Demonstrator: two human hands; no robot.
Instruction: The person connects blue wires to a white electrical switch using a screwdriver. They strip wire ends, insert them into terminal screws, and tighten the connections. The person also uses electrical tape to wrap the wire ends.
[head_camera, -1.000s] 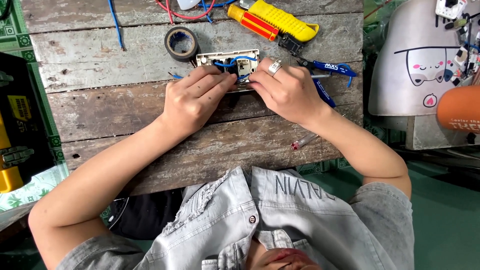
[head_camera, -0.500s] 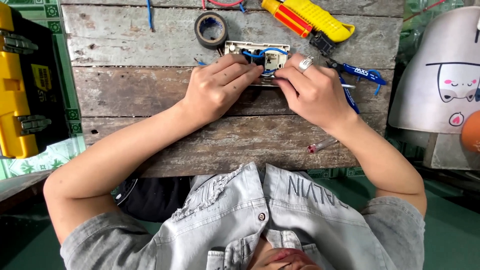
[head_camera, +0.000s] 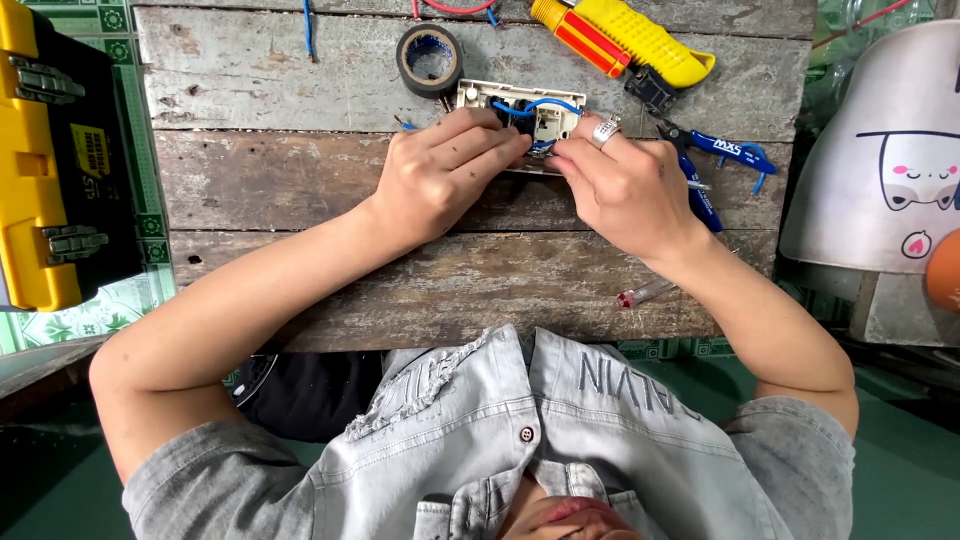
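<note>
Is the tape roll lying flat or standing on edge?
Flat: the tape roll shows its round hole from above on the table.

Both hands crowd the white socket (head_camera: 520, 112) at the far middle of the tabletop (head_camera: 280, 210). Just beyond it the tape roll (head_camera: 430, 58) stands close on the left, and the yellow knife (head_camera: 645, 38) and red screwdriver (head_camera: 578, 22) lie on the right. Blue pliers (head_camera: 705, 170) hem in the right hand (head_camera: 630, 190) from outside. The planks left of the left hand (head_camera: 440, 175) lie bare as far as the yellow toolbox (head_camera: 40, 150). Nearer the body, only a small tester pen (head_camera: 645, 293) lies on the wood.
</note>
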